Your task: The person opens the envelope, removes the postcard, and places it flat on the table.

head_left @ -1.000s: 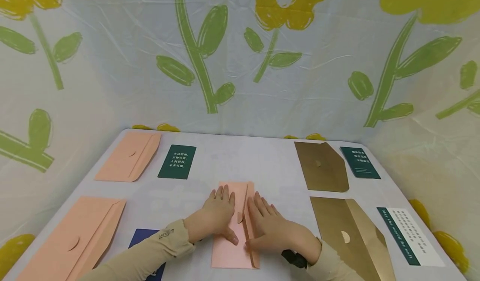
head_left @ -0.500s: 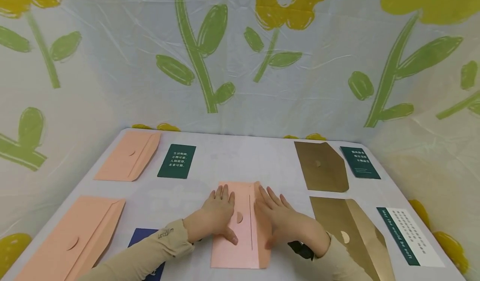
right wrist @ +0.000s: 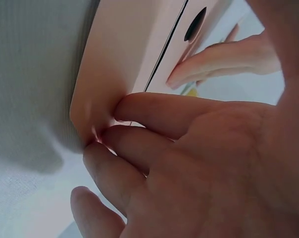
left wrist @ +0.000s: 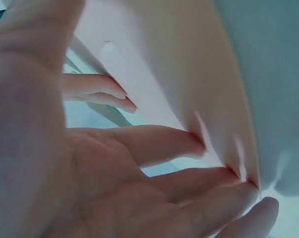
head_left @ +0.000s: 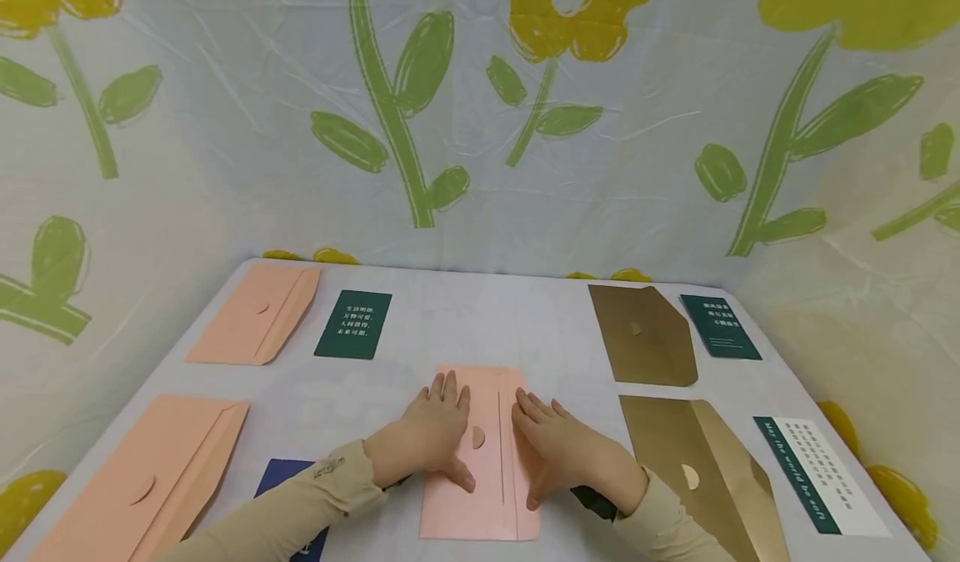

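Observation:
A pale pink envelope [head_left: 486, 495] lies in front of me in the head view, with a half-moon tab [head_left: 478, 438] and a long slit. Its flap [head_left: 528, 527] is folded out to the right. My left hand [head_left: 431, 433] rests on the left part with fingers outstretched, holding it down. On the flap side, my right hand [head_left: 566, 454] touches the flap, fingers straight and thumb apart. Fingertips touch the pink paper [left wrist: 154, 59] in the left wrist view; in the right wrist view, they meet the flap's corner [right wrist: 110, 64].
On the left are two pink envelopes [head_left: 251, 308] [head_left: 135, 470], a green card [head_left: 353, 324] and a dark blue card [head_left: 281, 470] partly under the left sleeve. Two gold-brown envelopes [head_left: 641, 337] [head_left: 675, 454], a green card [head_left: 720, 327] and a green-and-white card [head_left: 813, 474] lie right.
The flap, half raised over the envelope a second ago, has swung out right and now lies flatter. My right hand went right with it, then slightly back left. The left hand stayed put.

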Demonstrator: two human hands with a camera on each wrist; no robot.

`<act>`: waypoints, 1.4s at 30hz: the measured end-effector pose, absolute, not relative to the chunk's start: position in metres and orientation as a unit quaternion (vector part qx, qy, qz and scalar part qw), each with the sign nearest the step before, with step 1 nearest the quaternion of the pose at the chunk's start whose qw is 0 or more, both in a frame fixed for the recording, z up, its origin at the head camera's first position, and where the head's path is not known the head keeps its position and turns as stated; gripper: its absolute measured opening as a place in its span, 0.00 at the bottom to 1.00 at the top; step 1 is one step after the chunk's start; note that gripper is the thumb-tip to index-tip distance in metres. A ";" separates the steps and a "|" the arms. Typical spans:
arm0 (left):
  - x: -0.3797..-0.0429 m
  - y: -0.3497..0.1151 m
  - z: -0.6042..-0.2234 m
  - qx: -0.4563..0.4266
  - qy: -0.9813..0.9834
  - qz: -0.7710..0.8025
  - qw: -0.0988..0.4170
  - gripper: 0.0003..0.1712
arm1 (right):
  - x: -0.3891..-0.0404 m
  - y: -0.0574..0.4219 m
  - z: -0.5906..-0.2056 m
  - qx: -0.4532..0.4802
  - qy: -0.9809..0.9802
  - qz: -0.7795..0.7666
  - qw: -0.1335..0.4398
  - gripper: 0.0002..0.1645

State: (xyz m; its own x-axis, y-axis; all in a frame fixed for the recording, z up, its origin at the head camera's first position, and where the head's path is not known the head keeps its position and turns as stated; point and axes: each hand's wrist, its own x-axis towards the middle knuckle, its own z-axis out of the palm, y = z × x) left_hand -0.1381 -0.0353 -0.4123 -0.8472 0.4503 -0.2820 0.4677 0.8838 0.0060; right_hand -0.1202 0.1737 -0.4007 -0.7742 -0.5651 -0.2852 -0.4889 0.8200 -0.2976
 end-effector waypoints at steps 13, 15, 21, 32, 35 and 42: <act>-0.136 -0.016 -0.404 0.293 0.946 -0.082 0.110 0.63 | -0.120 0.171 -0.400 -0.279 0.938 -0.092 0.184 0.73; -0.134 -0.010 -0.403 0.276 0.952 -0.075 0.113 0.60 | -0.120 0.172 -0.400 -0.279 0.938 -0.094 0.185 0.73; -0.124 0.003 -0.405 0.190 0.972 -0.020 0.136 0.55 | -0.120 0.172 -0.400 -0.284 0.937 -0.087 0.182 0.72; -0.123 0.005 -0.410 0.178 0.973 0.044 0.139 0.54 | -0.120 0.173 -0.400 -0.289 0.937 -0.079 0.179 0.72; -0.125 0.002 -0.409 0.180 0.968 0.081 0.153 0.51 | -0.121 0.172 -0.400 -0.286 0.937 -0.080 0.184 0.72; -0.130 -0.002 -0.402 0.208 0.957 0.088 0.180 0.42 | -0.122 0.174 -0.400 -0.277 0.935 -0.089 0.201 0.74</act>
